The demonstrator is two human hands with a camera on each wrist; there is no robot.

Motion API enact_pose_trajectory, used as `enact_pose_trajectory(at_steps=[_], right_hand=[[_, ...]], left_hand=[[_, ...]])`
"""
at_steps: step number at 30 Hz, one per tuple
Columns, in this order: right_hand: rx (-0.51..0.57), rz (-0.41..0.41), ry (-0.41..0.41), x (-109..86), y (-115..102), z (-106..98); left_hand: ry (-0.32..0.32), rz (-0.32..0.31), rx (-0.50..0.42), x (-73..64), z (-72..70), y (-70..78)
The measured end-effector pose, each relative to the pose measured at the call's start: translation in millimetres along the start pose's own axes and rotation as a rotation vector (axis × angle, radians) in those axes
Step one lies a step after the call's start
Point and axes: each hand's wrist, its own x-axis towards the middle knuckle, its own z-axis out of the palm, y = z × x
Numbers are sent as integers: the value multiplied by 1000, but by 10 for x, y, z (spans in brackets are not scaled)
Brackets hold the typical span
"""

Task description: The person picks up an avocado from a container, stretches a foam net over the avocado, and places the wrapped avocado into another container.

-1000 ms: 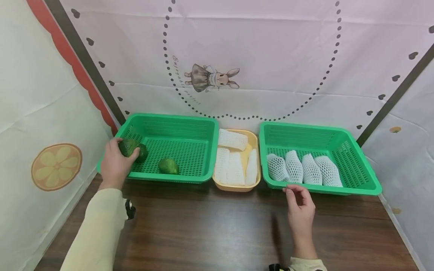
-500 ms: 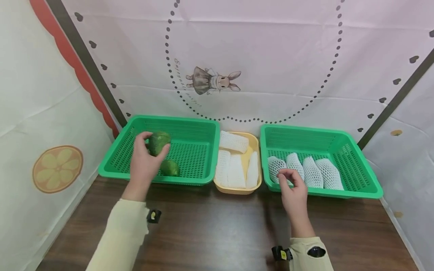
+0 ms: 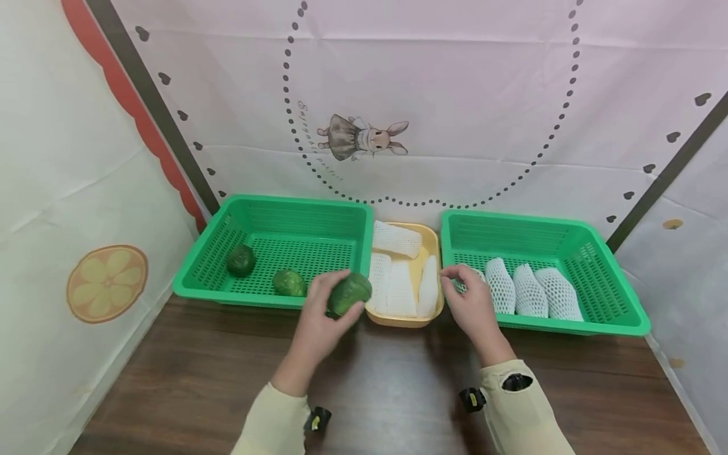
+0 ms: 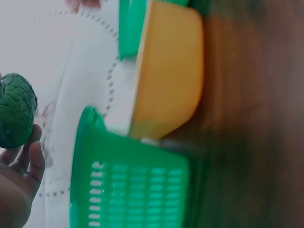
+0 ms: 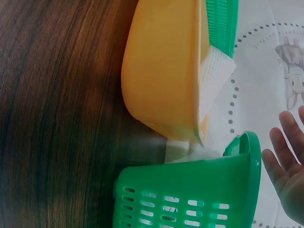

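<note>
My left hand (image 3: 320, 322) grips a rounded, bumpy-skinned green avocado (image 3: 349, 295) over the front right corner of the left green basket (image 3: 267, 298). In the left wrist view the avocado (image 4: 16, 111) rests against the fingertips. Two more avocados lie in that basket, a dark one (image 3: 241, 261) at the left and a lighter one (image 3: 289, 282) near the front. My right hand (image 3: 472, 303), fingers loosely bent and holding nothing, hovers between the yellow tray (image 3: 405, 321) and the right basket. White foam net sleeves (image 3: 402, 287) lie in the tray.
The right green basket (image 3: 603, 325) holds several net-wrapped pieces (image 3: 530, 291), one partly hidden behind my right hand. Baskets and tray stand side by side on a dark wooden table (image 3: 392, 392), against a printed cloth backdrop (image 3: 466, 114).
My left hand has lifted the avocado from the left end of its basket and carried it right towards the yellow tray. My right hand has moved left towards the tray.
</note>
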Motion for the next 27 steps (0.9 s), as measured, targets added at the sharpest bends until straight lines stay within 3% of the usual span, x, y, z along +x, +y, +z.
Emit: enact_pose_trajectory(at_steps=[6,11,27], right_hand=[[-8,-14,6,-3,-19,23],[-2,-6,-6,-12,-14,22],[20,-42,5,-37,18,27]], left_hand=[[-146,20,45,-202,244,-10],[-279,23,78,-287,345,-53],[-391,48,103,-375,442,-149]])
